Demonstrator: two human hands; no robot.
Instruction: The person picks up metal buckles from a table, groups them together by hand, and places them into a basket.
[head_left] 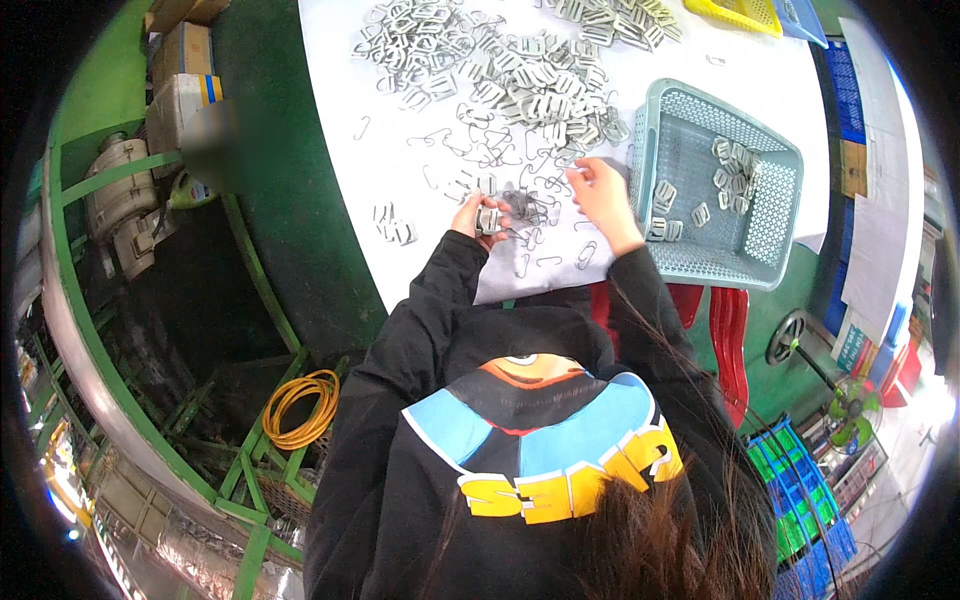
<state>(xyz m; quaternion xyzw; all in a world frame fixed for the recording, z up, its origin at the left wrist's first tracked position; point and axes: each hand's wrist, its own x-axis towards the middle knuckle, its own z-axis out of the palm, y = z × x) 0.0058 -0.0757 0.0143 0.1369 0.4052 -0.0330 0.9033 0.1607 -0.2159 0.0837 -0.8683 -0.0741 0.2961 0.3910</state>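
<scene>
On the white table, my left hand [468, 218] is closed around a flat metal buckle [488, 221]. Another slotted buckle [485, 185] shows just past its fingertips. To the right, my right hand [606, 200] is raised over scattered bent-wire clips [500, 146]. Its thumb and fingers come together in a pinch, perhaps on a thin wire piece too small to make out. More wire clips [586, 254] lie between the hands and the table's near edge. A dark patch of small pieces [528, 207] sits between both hands.
A grey-blue plastic basket [722, 268] stands right of my right hand, with several buckles [735, 172] in it. Large heaps of metal buckles [545, 90] cover the far table. A few lie at left [393, 226]. A yellow tray [740, 14] is at the far edge. A red stool [728, 340] stands below.
</scene>
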